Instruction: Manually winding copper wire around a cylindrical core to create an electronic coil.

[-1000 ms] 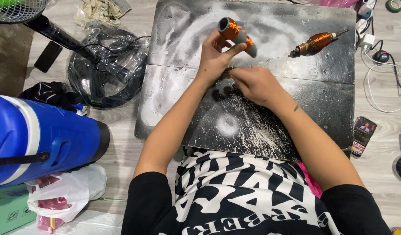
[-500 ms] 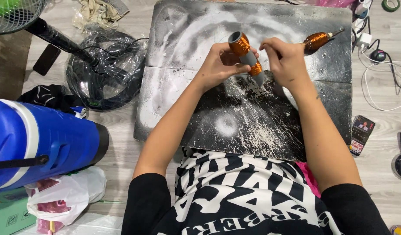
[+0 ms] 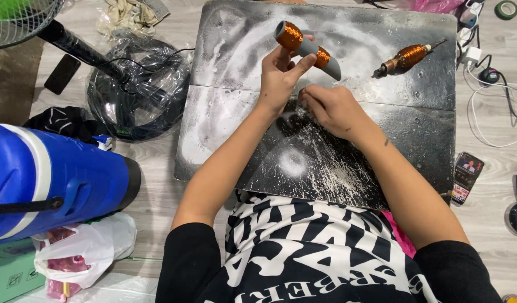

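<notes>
the left hand (image 3: 279, 76) pinches a grey tube with copper windings (image 3: 306, 49) between thumb and fingers, tilted above the dark board (image 3: 382, 134). the right hand (image 3: 331, 108) sits just below it, fingers pressed together, apart from the tube.

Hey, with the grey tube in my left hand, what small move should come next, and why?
Probably bring the right hand up to the grey tube. The left hand holds it tilted above the dark board, one copper winding near each end, while the right hand rests low on the dusty board.
</notes>
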